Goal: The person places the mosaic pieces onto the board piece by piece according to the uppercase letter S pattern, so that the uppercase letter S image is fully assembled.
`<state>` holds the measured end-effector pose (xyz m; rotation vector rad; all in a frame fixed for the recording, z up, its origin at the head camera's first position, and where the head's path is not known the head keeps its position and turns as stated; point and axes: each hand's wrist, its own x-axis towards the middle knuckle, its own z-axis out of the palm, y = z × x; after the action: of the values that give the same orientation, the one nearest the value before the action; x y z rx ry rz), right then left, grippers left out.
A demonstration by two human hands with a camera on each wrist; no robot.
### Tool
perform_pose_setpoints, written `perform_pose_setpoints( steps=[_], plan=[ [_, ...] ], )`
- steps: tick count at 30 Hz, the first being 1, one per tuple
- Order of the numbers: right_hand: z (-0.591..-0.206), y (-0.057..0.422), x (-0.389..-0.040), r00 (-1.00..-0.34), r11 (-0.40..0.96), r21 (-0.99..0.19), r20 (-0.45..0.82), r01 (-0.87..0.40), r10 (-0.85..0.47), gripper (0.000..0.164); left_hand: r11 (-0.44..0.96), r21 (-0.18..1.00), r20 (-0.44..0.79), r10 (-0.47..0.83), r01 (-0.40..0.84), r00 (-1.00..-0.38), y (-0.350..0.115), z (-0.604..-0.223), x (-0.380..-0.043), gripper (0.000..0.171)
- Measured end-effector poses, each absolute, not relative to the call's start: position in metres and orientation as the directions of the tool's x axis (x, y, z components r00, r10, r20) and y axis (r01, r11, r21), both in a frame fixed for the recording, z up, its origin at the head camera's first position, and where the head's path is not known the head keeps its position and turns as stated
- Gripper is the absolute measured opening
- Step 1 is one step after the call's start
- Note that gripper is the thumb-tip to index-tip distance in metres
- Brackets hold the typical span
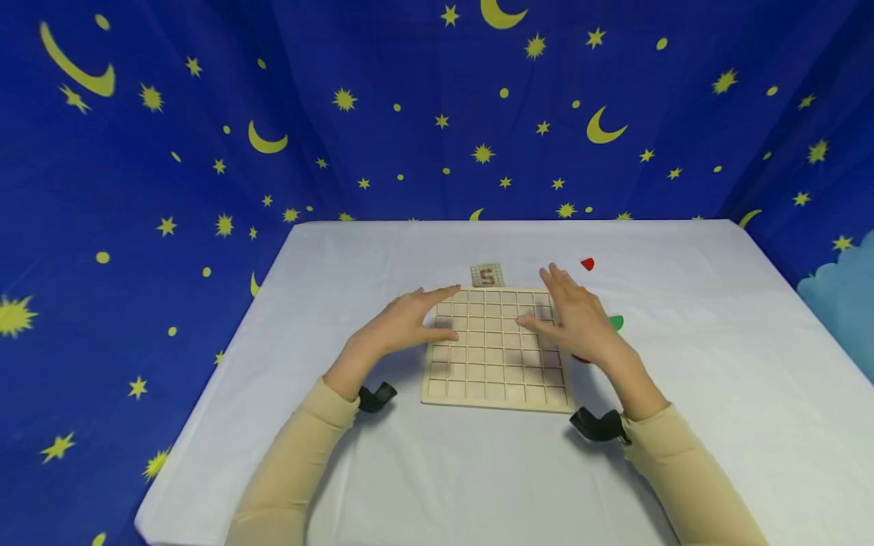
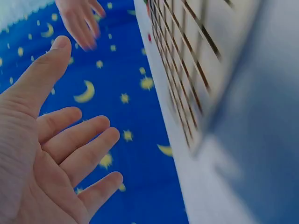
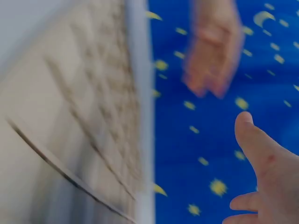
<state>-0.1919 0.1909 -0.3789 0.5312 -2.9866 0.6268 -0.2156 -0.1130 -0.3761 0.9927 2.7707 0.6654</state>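
Note:
A light wooden board [image 1: 495,354] with a raised square grid lies flat on the table between the two hands. Above its left edge hovers my left hand [image 1: 401,322], fingers extended and thumb spread, holding nothing. My right hand [image 1: 582,318] is over the board's right side with straight fingers, also holding nothing. In the left wrist view the left palm [image 2: 56,186] faces the camera, apart from the board [image 2: 187,60]. Behind the board's far edge lies a small gridded card [image 1: 487,275] bearing a reddish S-like or 5-like figure.
A small red piece [image 1: 588,264] lies at the back right. Partly hidden by the right hand are a green piece [image 1: 617,323] and another red piece [image 1: 582,359]. The white-covered table [image 1: 478,478] is bordered by a blue star-and-moon curtain [image 1: 410,144].

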Motion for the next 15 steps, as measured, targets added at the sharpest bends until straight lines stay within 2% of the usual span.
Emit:
perform_pose_setpoints(
  steps=[3, 5, 11, 15],
  plan=[
    [-0.367, 0.208, -0.193, -0.952, 0.836, -0.454, 0.149, -0.307, -0.269, 0.094, 0.716, 0.479, -0.01, 0.583, 0.508, -0.812, -0.129, -0.381, -0.215, 0.09],
    [-0.362, 0.216, -0.194, -0.961, 0.833, -0.478, 0.145, -0.278, -0.238, 0.094, 0.73, 0.486, -0.062, 0.577, 0.481, -0.814, -0.136, -0.386, -0.214, 0.097],
    [-0.358, 0.227, -0.196, -0.97, 0.818, -0.522, 0.114, -0.243, -0.216, 0.097, 0.735, 0.498, -0.18, 0.606, 0.46, -0.774, -0.141, -0.401, -0.207, 0.11],
    [-0.352, 0.234, -0.2, -0.977, 0.814, -0.54, 0.108, -0.212, -0.183, 0.1, 0.734, 0.496, -0.209, 0.619, 0.464, -0.757, -0.144, -0.409, -0.207, 0.113]
  ],
)
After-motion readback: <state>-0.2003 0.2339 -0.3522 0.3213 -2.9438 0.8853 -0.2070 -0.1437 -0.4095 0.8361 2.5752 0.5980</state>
